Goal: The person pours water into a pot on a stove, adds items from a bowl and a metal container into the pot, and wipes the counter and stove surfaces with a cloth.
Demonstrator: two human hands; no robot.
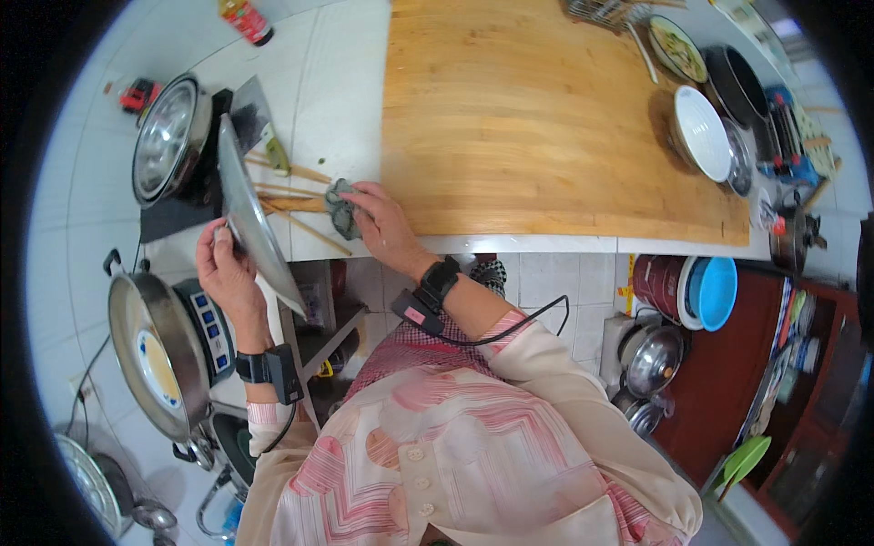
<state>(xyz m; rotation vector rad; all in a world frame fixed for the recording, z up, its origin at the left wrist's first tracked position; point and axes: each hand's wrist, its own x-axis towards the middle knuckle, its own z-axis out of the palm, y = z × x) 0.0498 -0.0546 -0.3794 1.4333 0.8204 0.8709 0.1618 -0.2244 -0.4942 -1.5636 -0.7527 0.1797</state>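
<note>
My left hand [232,266] grips the knob side of a round metal pot lid [256,211], which stands tilted nearly on edge over the white tiled counter. A crumpled grey-green cloth [342,209] is under the fingers of my right hand [382,222], at the left edge of a large wooden board [532,123]. Several wooden chopsticks [317,235] and a wooden utensil handle [300,204] lie between lid and cloth, partly hidden by the lid. Behind the lid is a cleaver [252,112] with a green handle [276,151].
At left, a wide steel pan [121,341] holding a plate [158,368] sits beside a control panel [213,331]; a lidded pot [171,140] stands above. A white bowl [702,133], a dish of food [677,49] and a black pan [736,85] are at right. A sauce bottle [247,24] stands at the back.
</note>
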